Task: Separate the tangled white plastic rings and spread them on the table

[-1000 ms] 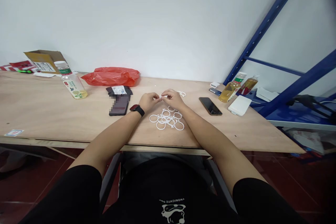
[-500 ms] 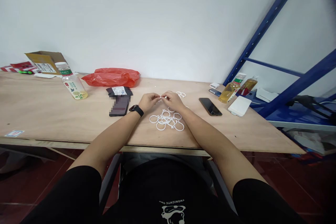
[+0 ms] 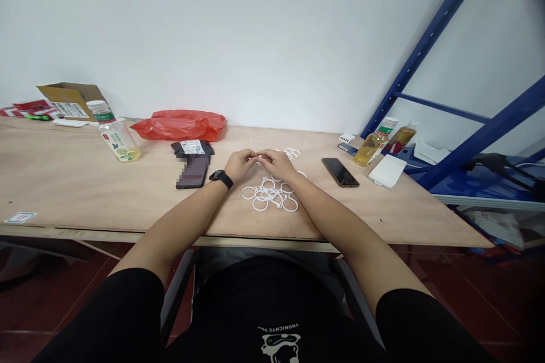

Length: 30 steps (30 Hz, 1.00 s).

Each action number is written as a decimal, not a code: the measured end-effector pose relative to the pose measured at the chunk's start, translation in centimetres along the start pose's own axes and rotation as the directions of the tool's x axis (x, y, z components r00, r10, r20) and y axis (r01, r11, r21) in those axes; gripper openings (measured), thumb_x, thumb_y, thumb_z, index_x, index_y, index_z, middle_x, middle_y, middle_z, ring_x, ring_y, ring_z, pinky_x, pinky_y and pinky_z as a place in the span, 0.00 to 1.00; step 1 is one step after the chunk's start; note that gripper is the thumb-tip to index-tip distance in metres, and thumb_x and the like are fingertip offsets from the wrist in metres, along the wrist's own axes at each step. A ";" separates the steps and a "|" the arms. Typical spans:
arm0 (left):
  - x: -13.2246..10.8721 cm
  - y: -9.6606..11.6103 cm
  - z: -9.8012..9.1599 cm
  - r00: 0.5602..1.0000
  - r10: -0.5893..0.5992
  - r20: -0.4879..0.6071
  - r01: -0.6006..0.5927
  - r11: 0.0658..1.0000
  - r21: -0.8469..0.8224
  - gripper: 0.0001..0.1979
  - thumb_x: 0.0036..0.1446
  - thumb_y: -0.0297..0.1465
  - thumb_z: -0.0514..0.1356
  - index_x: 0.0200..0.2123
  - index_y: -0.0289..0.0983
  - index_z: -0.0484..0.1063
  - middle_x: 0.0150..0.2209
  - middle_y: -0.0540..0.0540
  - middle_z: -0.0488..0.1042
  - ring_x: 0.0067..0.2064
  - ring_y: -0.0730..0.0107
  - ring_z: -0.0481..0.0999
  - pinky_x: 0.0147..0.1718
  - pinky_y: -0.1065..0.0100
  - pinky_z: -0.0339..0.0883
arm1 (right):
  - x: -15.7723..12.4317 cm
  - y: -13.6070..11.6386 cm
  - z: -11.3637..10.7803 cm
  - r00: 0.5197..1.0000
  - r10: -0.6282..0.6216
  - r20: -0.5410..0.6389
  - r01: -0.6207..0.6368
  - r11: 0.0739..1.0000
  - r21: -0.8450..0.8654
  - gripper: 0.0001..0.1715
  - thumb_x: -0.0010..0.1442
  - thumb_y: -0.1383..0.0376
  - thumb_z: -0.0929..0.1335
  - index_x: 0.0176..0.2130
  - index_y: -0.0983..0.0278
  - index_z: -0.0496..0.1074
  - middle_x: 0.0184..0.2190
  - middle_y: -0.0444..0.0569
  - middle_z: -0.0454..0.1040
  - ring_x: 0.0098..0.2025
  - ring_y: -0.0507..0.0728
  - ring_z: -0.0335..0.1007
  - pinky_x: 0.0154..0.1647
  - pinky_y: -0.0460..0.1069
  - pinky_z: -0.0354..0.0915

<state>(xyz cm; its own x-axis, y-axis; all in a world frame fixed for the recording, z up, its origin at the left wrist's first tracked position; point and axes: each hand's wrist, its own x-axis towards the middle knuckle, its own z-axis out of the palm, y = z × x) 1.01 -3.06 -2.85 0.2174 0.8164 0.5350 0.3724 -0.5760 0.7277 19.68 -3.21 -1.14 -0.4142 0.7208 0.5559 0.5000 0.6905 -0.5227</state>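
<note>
My left hand point(image 3: 239, 165) and my right hand point(image 3: 279, 165) meet at the fingertips above the table. Both are closed in a pinch on a small white plastic ring point(image 3: 258, 162), mostly hidden by the fingers. Just in front of them, nearer to me, lies a loose pile of white plastic rings point(image 3: 272, 199) with small knobs on their rims. Behind my right hand are a few more white rings point(image 3: 293, 152), partly covered by it. A black watch is on my left wrist.
Left of my hands lie a dark phone point(image 3: 192, 173), a black packet point(image 3: 193, 147) and a red plastic bag point(image 3: 181, 125). A bottle point(image 3: 117, 139) and cardboard box point(image 3: 74, 101) stand farther left. To the right are another phone point(image 3: 340, 172), a white case point(image 3: 387, 171) and a tea bottle point(image 3: 374, 144).
My fingertips have drawn closer together, with my right fingers shifting slightly left over the white ring, so less of it shows. The ring pile has not changed.
</note>
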 end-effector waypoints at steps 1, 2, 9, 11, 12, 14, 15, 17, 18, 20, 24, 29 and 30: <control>0.0 0.0 0.0 1.000 -0.001 0.005 0.001 1.000 0.014 0.15 0.57 0.40 0.61 0.35 0.33 0.77 0.31 0.44 0.79 0.30 0.69 0.74 0.32 0.68 0.68 | 0.0 0.1 0.0 1.000 -0.004 0.000 0.004 1.000 0.001 0.14 0.63 0.62 0.67 0.47 0.59 0.77 0.39 0.46 0.81 0.40 0.55 0.75 0.44 0.49 0.67; 0.1 0.0 0.0 1.000 -0.003 0.012 0.002 1.000 0.031 0.14 0.58 0.40 0.61 0.36 0.34 0.78 0.32 0.44 0.79 0.31 0.68 0.75 0.33 0.68 0.68 | 0.1 0.2 0.1 1.000 -0.005 -0.007 0.005 1.000 -0.004 0.13 0.63 0.63 0.67 0.46 0.59 0.78 0.40 0.46 0.81 0.41 0.55 0.75 0.45 0.49 0.67; -0.4 0.9 0.0 0.977 -0.005 0.213 -0.036 0.981 0.189 0.15 0.55 0.37 0.61 0.41 0.35 0.80 0.37 0.43 0.81 0.32 0.69 0.75 0.35 0.68 0.69 | 0.2 2.4 -0.8 0.992 0.083 -0.094 -0.104 0.964 -0.244 0.16 0.62 0.68 0.65 0.47 0.59 0.78 0.43 0.50 0.77 0.45 0.58 0.73 0.48 0.52 0.67; -0.5 1.2 0.1 0.927 0.032 0.374 -0.116 0.973 0.202 0.14 0.55 0.37 0.62 0.40 0.36 0.81 0.37 0.44 0.80 0.34 0.68 0.75 0.36 0.69 0.69 | 0.0 3.0 -1.2 0.986 0.126 -0.105 -0.153 0.940 -0.304 0.19 0.61 0.68 0.66 0.50 0.59 0.77 0.45 0.52 0.75 0.45 0.59 0.72 0.47 0.53 0.67; -0.6 1.4 0.1 0.900 0.054 0.433 -0.157 0.966 0.204 0.13 0.55 0.36 0.62 0.40 0.37 0.81 0.37 0.44 0.80 0.34 0.68 0.75 0.37 0.69 0.68 | 0.0 3.3 -1.4 0.983 0.140 -0.118 -0.171 0.934 -0.314 0.19 0.61 0.68 0.66 0.51 0.59 0.76 0.45 0.52 0.74 0.45 0.60 0.72 0.48 0.53 0.67; -0.6 1.7 0.2 0.863 0.090 0.497 -0.215 0.956 0.199 0.12 0.54 0.34 0.62 0.40 0.38 0.81 0.37 0.44 0.80 0.36 0.67 0.75 0.38 0.69 0.68 | 0.0 3.5 -1.7 0.978 0.149 -0.149 -0.188 0.934 -0.304 0.20 0.61 0.67 0.66 0.52 0.60 0.76 0.45 0.52 0.74 0.46 0.60 0.72 0.49 0.54 0.67; -0.6 1.7 0.3 0.856 0.100 0.508 -0.225 0.955 0.191 0.12 0.54 0.33 0.62 0.39 0.38 0.81 0.37 0.44 0.80 0.36 0.67 0.75 0.38 0.69 0.68 | 0.0 3.5 -1.7 0.976 0.148 -0.160 -0.190 0.937 -0.292 0.19 0.61 0.66 0.66 0.51 0.60 0.76 0.45 0.52 0.74 0.46 0.60 0.71 0.49 0.54 0.67; -0.6 1.8 0.4 0.858 0.100 0.504 -0.208 0.965 0.163 0.10 0.53 0.32 0.62 0.37 0.37 0.81 0.35 0.44 0.79 0.35 0.68 0.75 0.38 0.69 0.68 | 0.0 3.3 -1.7 0.975 0.150 -0.162 -0.190 0.943 -0.273 0.18 0.61 0.66 0.66 0.50 0.60 0.76 0.45 0.51 0.74 0.46 0.60 0.71 0.49 0.54 0.67; -0.6 1.7 0.4 0.862 0.093 0.498 -0.188 0.971 0.145 0.09 0.53 0.32 0.63 0.35 0.37 0.81 0.35 0.44 0.79 0.35 0.68 0.75 0.37 0.69 0.67 | 0.0 3.2 -1.7 0.977 0.150 -0.153 -0.188 0.945 -0.269 0.17 0.61 0.66 0.66 0.49 0.60 0.77 0.44 0.51 0.74 0.46 0.59 0.71 0.49 0.54 0.67; -0.6 1.6 0.4 0.873 0.071 0.482 -0.144 0.983 0.115 0.07 0.52 0.32 0.63 0.32 0.36 0.80 0.33 0.45 0.79 0.34 0.68 0.74 0.36 0.69 0.67 | 0.0 3.0 -1.6 0.980 0.152 -0.129 -0.182 0.947 -0.266 0.16 0.61 0.65 0.66 0.48 0.60 0.77 0.44 0.51 0.75 0.45 0.59 0.71 0.49 0.54 0.67; -0.7 1.3 0.2 0.888 0.012 0.460 -0.075 0.990 0.120 0.09 0.53 0.35 0.62 0.32 0.35 0.78 0.31 0.46 0.77 0.31 0.70 0.73 0.33 0.70 0.66 | 0.0 2.9 -1.6 0.981 0.161 -0.112 -0.185 0.948 -0.260 0.15 0.60 0.64 0.67 0.46 0.61 0.78 0.43 0.51 0.75 0.42 0.58 0.71 0.47 0.53 0.67; -0.6 0.9 0.0 0.930 0.000 0.369 -0.027 0.997 0.067 0.12 0.55 0.38 0.61 0.34 0.34 0.74 0.32 0.46 0.77 0.31 0.71 0.72 0.32 0.69 0.66 | 0.0 2.8 -1.5 0.987 0.121 -0.103 -0.140 0.968 -0.207 0.13 0.60 0.65 0.68 0.44 0.61 0.78 0.42 0.50 0.77 0.37 0.55 0.71 0.43 0.51 0.66; -0.6 0.8 0.0 0.940 -0.005 0.342 -0.011 0.999 0.044 0.12 0.55 0.39 0.61 0.34 0.34 0.74 0.31 0.46 0.76 0.31 0.71 0.72 0.32 0.69 0.66 | 0.0 2.7 -1.4 0.991 0.103 -0.088 -0.118 0.975 -0.186 0.12 0.60 0.65 0.68 0.44 0.62 0.78 0.41 0.49 0.77 0.36 0.54 0.70 0.42 0.51 0.66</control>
<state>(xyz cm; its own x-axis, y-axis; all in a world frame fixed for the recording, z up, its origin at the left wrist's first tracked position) 1.21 -4.01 -2.55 0.5113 0.7840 0.3521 0.4091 -0.5823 0.7026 22.13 -1.38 -1.63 -0.2922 0.7800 0.5534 0.6781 0.5770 -0.4553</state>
